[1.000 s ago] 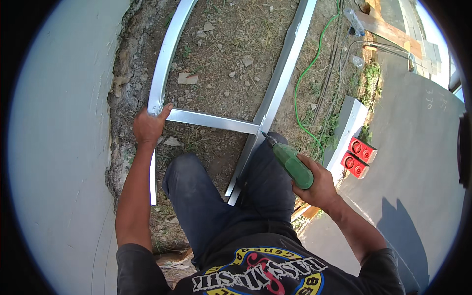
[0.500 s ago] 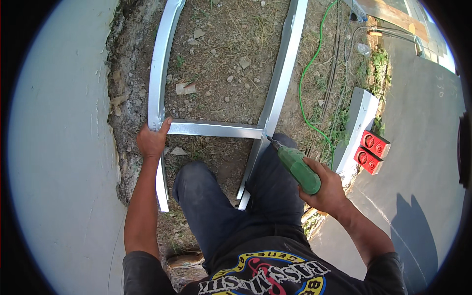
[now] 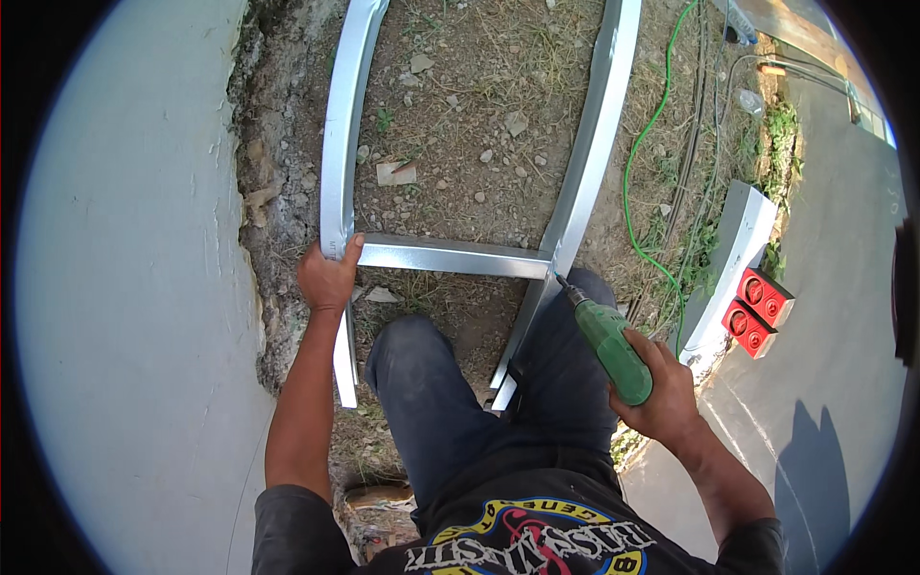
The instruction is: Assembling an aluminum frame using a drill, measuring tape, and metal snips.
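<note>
My right hand (image 3: 659,388) is closed round a green power drill (image 3: 618,353). The drill's tip meets the joint where a short metal crosspiece (image 3: 450,257) joins the right metal rail (image 3: 592,144). At the other end of the crosspiece, my left hand (image 3: 329,278) grips the left metal rail (image 3: 340,144), its thumb up against the corner. Both rails are shiny, long channel profiles running away from me over the ground. My knees are on either side of the right rail's near end, and my right thigh lies close under the drilled joint.
A pale wall (image 3: 134,287) stands along the left. Beside the right rail a green cable (image 3: 629,182) runs over dirt and dry grass. Farther right are a red socket block (image 3: 757,311), a white angled beam (image 3: 738,249) and grey pavement (image 3: 834,249). A clear plastic bottle (image 3: 749,102) lies beyond.
The whole scene has shifted right in the picture as the view moved. Against the frame, both hands and the drill keep their places, with the tip still at the right joint.
</note>
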Demonstrator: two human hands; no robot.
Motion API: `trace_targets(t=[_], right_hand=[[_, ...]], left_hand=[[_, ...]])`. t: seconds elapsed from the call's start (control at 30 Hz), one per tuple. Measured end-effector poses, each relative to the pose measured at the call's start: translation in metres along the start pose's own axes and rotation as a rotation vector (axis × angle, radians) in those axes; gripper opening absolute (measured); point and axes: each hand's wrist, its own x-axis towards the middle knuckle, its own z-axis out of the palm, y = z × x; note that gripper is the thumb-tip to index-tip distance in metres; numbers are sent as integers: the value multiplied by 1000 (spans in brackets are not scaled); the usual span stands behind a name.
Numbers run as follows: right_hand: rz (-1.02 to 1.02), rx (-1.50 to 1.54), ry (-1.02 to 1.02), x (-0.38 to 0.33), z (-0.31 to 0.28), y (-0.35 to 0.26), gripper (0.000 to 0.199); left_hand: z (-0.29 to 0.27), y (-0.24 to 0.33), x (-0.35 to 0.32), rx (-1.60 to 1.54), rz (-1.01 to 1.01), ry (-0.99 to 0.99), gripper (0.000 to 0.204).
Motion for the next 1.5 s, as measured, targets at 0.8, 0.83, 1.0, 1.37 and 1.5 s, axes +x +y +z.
trace_targets(t=[0.8,0.83,1.0,1.37,1.5], right_hand=[[24,23,22,-5,7,0,73],[37,25,16,-4,7,0,72],[0,30,40,-4,8,1,72],[-4,46,44,-1,8,0,70],[25,37,14,3,3,-4,68]], left_hand=[[-6,10,5,27,-64,-46,68],[-6,10,5,21,-69,-44,68],[-5,7,5,66,-49,-39,72],[0,1,7,48,-35,-34,75],[-4,5,6,35,-33,-40,74]])
